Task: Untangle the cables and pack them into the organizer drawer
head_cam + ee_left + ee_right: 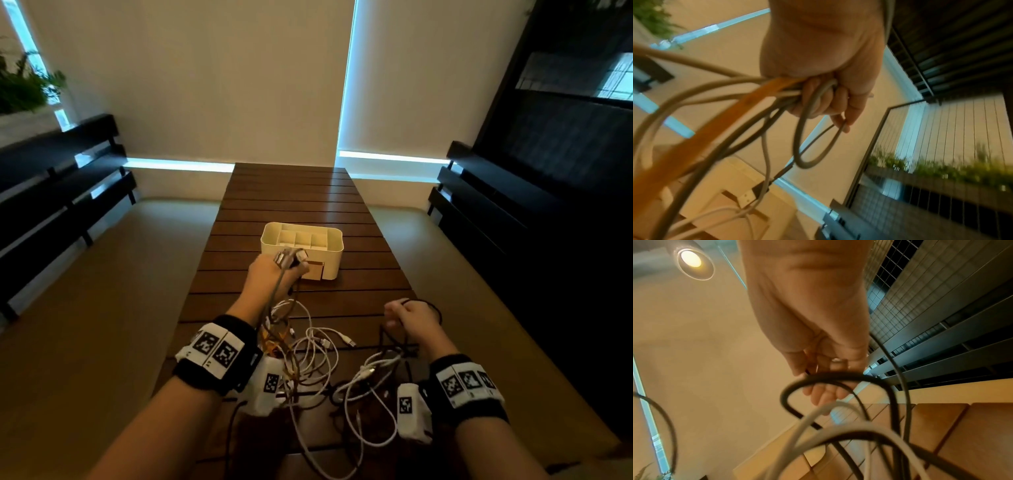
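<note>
One slatted wooden table (294,202), and one white organizer (301,245) sits mid-table with its small drawer (313,270) facing the near side, handy for packing. Near edge: one tangle of cables (318,356), white, grey, black and orange strands, too knotted to count. Left hand (274,275) fists a grey cable bundle (748,92), lifted toward the organizer, likely to draw it free. Right hand (409,317) is curled around one black cable (824,378), pulling the other way.
</note>
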`<state>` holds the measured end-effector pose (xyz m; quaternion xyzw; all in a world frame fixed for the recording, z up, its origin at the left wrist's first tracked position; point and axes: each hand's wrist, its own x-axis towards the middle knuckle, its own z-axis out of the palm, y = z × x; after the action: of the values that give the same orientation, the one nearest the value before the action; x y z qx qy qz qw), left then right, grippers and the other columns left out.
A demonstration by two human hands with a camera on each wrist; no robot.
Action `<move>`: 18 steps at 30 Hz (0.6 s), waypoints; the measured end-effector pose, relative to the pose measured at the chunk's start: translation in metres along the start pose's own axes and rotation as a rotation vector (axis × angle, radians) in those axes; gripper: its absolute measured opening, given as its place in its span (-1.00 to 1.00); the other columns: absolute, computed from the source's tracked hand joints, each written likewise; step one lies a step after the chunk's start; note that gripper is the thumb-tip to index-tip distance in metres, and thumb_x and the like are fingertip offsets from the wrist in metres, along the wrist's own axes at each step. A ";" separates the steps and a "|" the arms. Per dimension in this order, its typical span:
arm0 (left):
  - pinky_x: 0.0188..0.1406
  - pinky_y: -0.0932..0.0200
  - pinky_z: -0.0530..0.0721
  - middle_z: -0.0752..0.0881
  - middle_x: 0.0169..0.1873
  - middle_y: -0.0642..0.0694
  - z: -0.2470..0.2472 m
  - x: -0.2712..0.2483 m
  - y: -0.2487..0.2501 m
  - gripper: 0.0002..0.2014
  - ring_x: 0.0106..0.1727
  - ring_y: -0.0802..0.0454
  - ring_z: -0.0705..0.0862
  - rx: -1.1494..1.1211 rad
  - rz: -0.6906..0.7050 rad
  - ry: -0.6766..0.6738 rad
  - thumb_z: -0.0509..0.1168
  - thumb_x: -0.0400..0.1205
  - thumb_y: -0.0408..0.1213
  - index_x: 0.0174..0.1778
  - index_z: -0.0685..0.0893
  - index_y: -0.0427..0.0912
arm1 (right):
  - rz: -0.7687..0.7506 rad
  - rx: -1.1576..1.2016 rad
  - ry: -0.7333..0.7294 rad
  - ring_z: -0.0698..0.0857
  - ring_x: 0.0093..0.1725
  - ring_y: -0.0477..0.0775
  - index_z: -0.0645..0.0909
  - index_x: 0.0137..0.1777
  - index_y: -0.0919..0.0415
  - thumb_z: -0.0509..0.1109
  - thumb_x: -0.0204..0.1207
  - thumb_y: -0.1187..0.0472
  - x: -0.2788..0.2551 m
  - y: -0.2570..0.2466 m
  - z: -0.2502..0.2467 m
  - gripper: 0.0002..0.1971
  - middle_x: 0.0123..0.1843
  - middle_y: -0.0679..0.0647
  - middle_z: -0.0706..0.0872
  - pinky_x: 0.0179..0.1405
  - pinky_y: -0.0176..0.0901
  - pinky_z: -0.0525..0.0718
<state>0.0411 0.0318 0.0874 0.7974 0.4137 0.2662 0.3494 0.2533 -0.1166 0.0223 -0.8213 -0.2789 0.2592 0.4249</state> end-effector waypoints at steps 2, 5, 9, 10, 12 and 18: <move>-0.10 0.12 0.65 0.66 -0.31 -0.02 0.004 0.001 -0.011 -0.78 -0.16 0.00 0.65 0.206 -0.059 -0.040 0.36 0.58 -0.02 -0.20 0.64 -0.11 | -0.128 0.157 0.082 0.77 -0.05 0.13 0.67 -0.05 0.19 0.20 0.67 0.17 -0.006 -0.014 0.000 -0.78 -0.05 0.10 0.75 0.14 0.03 0.63; -0.14 0.16 0.62 0.66 -0.23 -0.05 0.006 -0.002 -0.018 -0.77 -0.15 0.00 0.63 0.520 -0.097 -0.214 0.38 0.57 -0.13 -0.01 0.68 -0.23 | -0.170 0.368 0.193 0.70 -0.08 0.03 0.63 -0.14 0.05 0.19 0.68 0.10 -0.007 -0.024 -0.001 -0.78 -0.19 -0.02 0.70 0.03 -0.07 0.59; -0.03 0.07 0.63 0.65 -0.13 -0.10 0.004 -0.006 -0.022 -0.73 0.02 -0.13 0.66 0.602 -0.098 -0.148 0.39 0.56 -0.09 0.00 0.63 -0.23 | 0.024 -0.432 -0.048 0.53 -0.22 0.12 0.48 -0.35 0.15 0.24 0.64 -0.03 -0.001 -0.019 -0.002 -0.63 -0.35 0.06 0.47 -0.12 -0.08 0.48; -0.05 0.07 0.63 0.65 -0.15 -0.11 0.004 -0.007 -0.024 -0.70 0.01 -0.13 0.67 0.597 -0.081 -0.115 0.40 0.55 -0.05 -0.02 0.64 -0.22 | 0.061 -0.591 -0.063 0.52 -0.28 0.10 0.47 -0.39 0.20 0.27 0.63 -0.01 -0.002 -0.018 -0.003 -0.60 -0.37 0.08 0.48 -0.19 -0.11 0.50; -0.11 0.09 0.63 0.70 -0.13 -0.15 0.003 -0.007 -0.024 -0.72 -0.02 -0.14 0.68 0.579 -0.063 -0.079 0.40 0.55 -0.07 -0.03 0.65 -0.24 | 0.082 -0.680 -0.030 0.49 -0.37 0.06 0.47 -0.43 0.23 0.32 0.60 0.02 -0.004 -0.013 -0.003 -0.59 -0.41 0.07 0.49 -0.31 -0.14 0.51; -0.34 0.16 0.46 0.54 -0.36 -0.06 0.002 -0.001 -0.021 -0.82 -0.25 -0.04 0.56 0.480 -0.032 0.020 0.31 0.62 -0.15 -0.22 0.55 -0.16 | -0.109 -0.356 -0.079 0.74 -0.20 0.03 0.67 -0.14 0.16 0.34 0.59 0.15 -0.013 -0.006 0.007 -0.86 -0.23 0.11 0.74 -0.03 -0.04 0.75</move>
<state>0.0320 0.0383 0.0700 0.8483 0.4811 0.1627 0.1496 0.2382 -0.1190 0.0264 -0.8562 -0.3809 0.2144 0.2753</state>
